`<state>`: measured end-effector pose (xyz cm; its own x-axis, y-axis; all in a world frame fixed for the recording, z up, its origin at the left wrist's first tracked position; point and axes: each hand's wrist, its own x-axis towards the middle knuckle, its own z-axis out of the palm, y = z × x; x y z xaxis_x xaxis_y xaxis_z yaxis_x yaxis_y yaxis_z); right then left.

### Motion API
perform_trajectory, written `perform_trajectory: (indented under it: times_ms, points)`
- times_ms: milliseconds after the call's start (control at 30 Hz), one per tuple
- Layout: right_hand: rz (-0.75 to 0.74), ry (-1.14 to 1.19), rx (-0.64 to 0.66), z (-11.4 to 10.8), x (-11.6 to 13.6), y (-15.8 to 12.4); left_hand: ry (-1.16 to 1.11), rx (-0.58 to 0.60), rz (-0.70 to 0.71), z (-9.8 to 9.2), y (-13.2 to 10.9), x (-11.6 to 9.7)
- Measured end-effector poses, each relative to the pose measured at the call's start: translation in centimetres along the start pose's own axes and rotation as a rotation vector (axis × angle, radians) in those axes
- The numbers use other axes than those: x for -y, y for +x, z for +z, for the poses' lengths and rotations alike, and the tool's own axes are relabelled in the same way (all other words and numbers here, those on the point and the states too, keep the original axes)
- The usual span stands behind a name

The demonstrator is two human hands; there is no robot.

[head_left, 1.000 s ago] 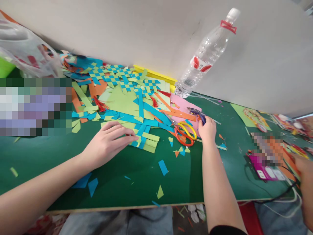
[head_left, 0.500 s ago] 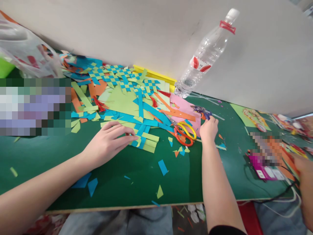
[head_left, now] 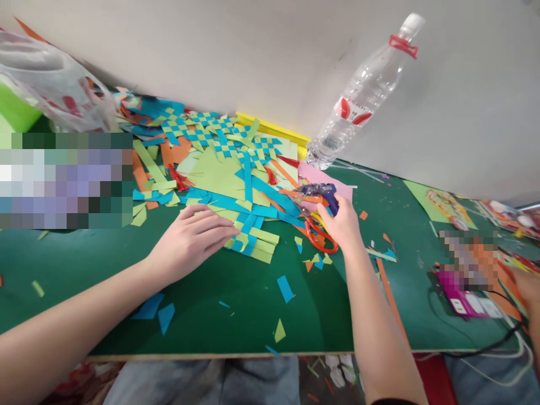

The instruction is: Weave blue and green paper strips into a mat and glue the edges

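Note:
My left hand is at the left edge of a small weave of blue and green paper strips. Its fingers are close together with the tips on the weave; the thumb is mostly hidden. A green strip curls up beside the fingertips. My right hand grips a dark blue glue gun by its handle, its nozzle pointing left. Under the glue gun lie scissors with red and yellow handles, partly covered by it and by my hand. The gun is right of and above the small weave.
Blue and green checkered paper weaves and loose strips are heaped at the back. A plastic bottle stands by the wall. A plastic bag is at left. Paper scraps dot the green table. Another person's hand shows at right.
My right hand has lifted the glue gun and brought it left over the scissors. My left hand has stayed at the weave. An orange strip now shows beside my right forearm.

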<state>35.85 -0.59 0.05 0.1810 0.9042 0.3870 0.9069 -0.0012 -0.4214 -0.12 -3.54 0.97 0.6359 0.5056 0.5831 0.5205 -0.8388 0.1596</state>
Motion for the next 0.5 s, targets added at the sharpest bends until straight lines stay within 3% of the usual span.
perform_trajectory:
  times_ms: [200, 500]
  points:
    - [-0.237, -0.056, 0.031, -0.3, 2.6, -1.2, -0.005, -0.011, -0.027, -0.1, 0.1, -0.1]
    - [-0.61, -0.027, 0.007, -0.8, 4.2, -2.2, -0.01, -0.035, -0.083, -0.2, 0.3, -0.4]
